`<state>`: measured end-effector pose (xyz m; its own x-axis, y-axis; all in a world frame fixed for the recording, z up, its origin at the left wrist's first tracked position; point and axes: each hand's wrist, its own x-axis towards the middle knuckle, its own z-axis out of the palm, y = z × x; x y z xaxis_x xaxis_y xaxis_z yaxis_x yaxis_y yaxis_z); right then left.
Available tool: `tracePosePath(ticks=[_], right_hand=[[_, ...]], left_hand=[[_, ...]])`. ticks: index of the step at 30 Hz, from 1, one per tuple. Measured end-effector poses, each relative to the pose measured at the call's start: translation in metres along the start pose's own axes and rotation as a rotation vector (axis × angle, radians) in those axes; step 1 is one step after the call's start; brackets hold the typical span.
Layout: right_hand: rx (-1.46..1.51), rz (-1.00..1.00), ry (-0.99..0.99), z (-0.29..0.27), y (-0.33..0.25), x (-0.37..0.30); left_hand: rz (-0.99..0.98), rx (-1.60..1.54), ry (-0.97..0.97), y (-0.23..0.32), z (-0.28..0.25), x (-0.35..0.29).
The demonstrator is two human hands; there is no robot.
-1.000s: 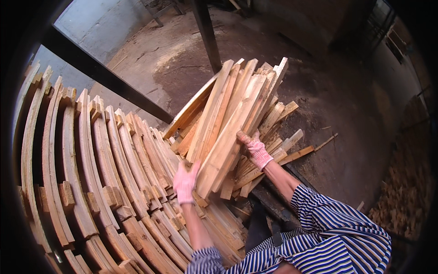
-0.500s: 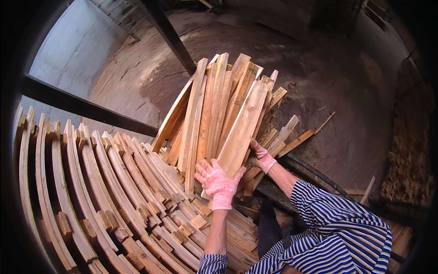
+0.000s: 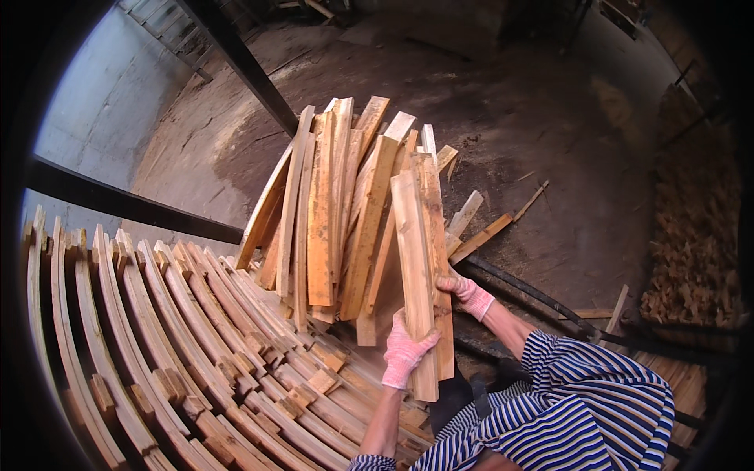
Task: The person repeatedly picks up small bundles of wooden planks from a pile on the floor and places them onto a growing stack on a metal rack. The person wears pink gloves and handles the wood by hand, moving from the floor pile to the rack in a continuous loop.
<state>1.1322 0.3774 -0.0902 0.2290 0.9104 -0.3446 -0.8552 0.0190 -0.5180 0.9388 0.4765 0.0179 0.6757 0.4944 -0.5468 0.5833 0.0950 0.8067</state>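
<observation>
Two long wooden boards are between my gloved hands, side by side and tilted away from me. My left hand (image 3: 407,349), in a pink-and-white work glove, is closed on the left edge of the nearer, paler board (image 3: 413,275). Against the right edge of the darker board (image 3: 437,235) behind it, my right hand (image 3: 466,293) is closed, its thumb on the face. Just left of them leans a heap of loose boards (image 3: 320,212), their near ends overhanging the stacked wood.
Layered stacks of wooden strips (image 3: 169,337) with short spacer blocks fill the lower left. A dark metal frame bar (image 3: 133,200) crosses behind them and joins a slanting post (image 3: 239,63). Loose sticks (image 3: 487,235) lie to the right. More wood pieces (image 3: 687,286) are piled at far right.
The held boards have moved right and toward me, away from the heap. My left hand has shifted right and down from the wide board's face to the paler board's edge.
</observation>
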Motion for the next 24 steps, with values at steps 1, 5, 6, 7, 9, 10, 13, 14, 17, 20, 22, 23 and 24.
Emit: tracePosePath(ticks=[1, 5, 6, 7, 9, 10, 13, 14, 17, 20, 22, 23, 24], right_hand=[[-0.059, -0.02, -0.01, 0.012, -0.006, -0.011], [-0.298, -0.151, -0.051, 0.037, -0.034, -0.053], [-0.338, -0.182, -0.083, 0.044, -0.042, -0.061], [-0.377, -0.208, -0.121, 0.05, -0.052, -0.071], [-0.502, -0.197, -0.216, 0.071, -0.073, -0.104], [-0.47, -0.17, -0.276, 0.072, -0.083, -0.121], [-0.407, 0.028, -0.337, 0.068, -0.104, -0.148], [-0.404, 0.083, -0.331, 0.058, -0.11, -0.155], [-0.461, 0.029, -0.425, 0.082, -0.081, -0.203], [-0.516, 0.033, -0.53, 0.092, -0.057, -0.259], [-0.565, 0.06, -0.466, 0.109, -0.032, -0.263], [-0.629, -0.014, -0.602, 0.109, -0.021, -0.275], [-0.651, 0.07, -0.593, 0.115, -0.013, -0.294]], left_hand=[[0.056, -0.214, -0.017, -0.025, 0.01, -0.001], [0.157, -0.732, -0.128, 0.026, 0.038, 0.012], [0.201, -0.765, -0.127, 0.041, 0.043, 0.003], [0.245, -0.8, -0.118, 0.049, 0.05, -0.008], [0.293, -0.735, -0.027, 0.047, 0.068, -0.046], [0.304, -0.692, 0.002, 0.059, 0.081, -0.071], [0.293, -0.664, 0.034, 0.066, 0.129, -0.141], [0.051, -1.207, -0.248, 0.047, 0.14, -0.142], [0.4, -0.811, 0.366, 0.045, 0.205, -0.215], [0.335, -0.736, 0.534, 0.03, 0.242, -0.28], [0.322, -0.704, 0.662, 0.023, 0.236, -0.304], [0.27, -0.649, 0.725, 0.013, 0.245, -0.327], [0.212, -0.591, 0.79, 0.008, 0.253, -0.35]])
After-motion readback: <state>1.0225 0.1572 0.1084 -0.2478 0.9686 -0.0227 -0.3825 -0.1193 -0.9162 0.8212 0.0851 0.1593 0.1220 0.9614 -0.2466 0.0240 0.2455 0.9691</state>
